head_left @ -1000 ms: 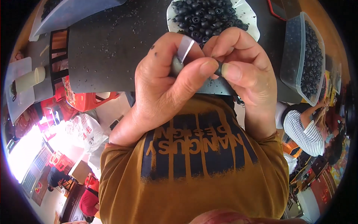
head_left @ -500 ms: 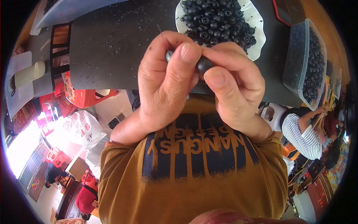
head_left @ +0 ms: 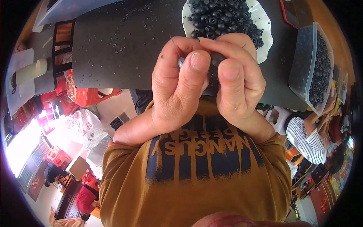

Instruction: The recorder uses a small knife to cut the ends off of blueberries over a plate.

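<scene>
At the far left edge of the tabletop lies a clear bag with a pale cylinder on it. A black mat covers most of the surface; its near edge runs just above a red stool on the floor below, and the broad left stretch of the mat is bare apart from small dark specks.

Both hands meet close in front of the chest, over the mat's near edge. The left hand is curled tight, thumb pressed forward, pinching a thin needle whose tip pokes up past the knuckles. Touching it, the right hand is also closed, thumb and fingers nipping a dark bead right beside the needle. The bead sits between the two thumbs, mostly hidden.

Just behind the fingers, nearly touching them, stands a white plate heaped with black beads. There is only a narrow strip of mat between the plate and a clear tub of more beads, which stands at the tabletop's right edge. Beyond that edge, lower down, a person's striped sleeve shows.
</scene>
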Available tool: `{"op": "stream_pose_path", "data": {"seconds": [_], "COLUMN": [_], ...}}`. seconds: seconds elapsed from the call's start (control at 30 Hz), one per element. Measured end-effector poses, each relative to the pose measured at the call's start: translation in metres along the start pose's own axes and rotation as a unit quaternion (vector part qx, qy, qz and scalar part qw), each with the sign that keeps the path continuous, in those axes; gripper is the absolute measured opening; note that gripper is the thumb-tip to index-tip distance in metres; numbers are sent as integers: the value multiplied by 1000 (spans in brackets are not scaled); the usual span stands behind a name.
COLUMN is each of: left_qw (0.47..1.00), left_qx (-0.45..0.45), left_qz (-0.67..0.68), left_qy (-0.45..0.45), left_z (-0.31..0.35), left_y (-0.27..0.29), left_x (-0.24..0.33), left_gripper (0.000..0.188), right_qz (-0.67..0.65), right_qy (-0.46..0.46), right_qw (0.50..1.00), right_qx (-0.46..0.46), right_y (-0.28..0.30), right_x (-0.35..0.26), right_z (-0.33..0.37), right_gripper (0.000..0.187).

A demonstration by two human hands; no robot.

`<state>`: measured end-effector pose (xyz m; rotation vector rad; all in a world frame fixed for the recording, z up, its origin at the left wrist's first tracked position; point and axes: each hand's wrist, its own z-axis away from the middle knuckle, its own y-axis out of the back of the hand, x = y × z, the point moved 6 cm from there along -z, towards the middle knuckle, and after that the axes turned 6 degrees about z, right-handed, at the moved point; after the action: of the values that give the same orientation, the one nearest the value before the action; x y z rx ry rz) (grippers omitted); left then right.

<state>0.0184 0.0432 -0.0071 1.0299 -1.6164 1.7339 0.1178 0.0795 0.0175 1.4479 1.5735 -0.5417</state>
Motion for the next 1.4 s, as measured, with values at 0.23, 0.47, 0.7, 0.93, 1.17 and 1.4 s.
{"op": "stream_pose_path", "data": {"seconds": [0.23,0.47,0.7,0.93,1.17,1.4], "left_qw": [999,999,999,993,939,911], "left_qx": [-2,4,-3,-79,-98,-99], "left_qz": [-10,-47,-41,-84,-301,-391], "left_qy": [-30,-28,-17,-13,-130,-87], "left_z": [2,8,8,4,-8,-7], "left_y": [6,2,1,0,-4,-3], "left_x": [-9,-4,2,7,24,20], "left_gripper": [19,14,13,18,38,47], "right_qz": [-18,-49,-150,-240,-291,-398], "right_qy": [-11,-17,-89,-146,-184,-181], "right_qw": [1000,997,982,958,937,899], "right_qx": [-5,-49,-72,-49,-54,-24], "right_y": [2,3,0,0,-5,-4], "right_x": [5,3,10,10,11,13], "right_z": [0,-2,4,6,12,17], "right_gripper": [35,39,41,40,37,20]}}
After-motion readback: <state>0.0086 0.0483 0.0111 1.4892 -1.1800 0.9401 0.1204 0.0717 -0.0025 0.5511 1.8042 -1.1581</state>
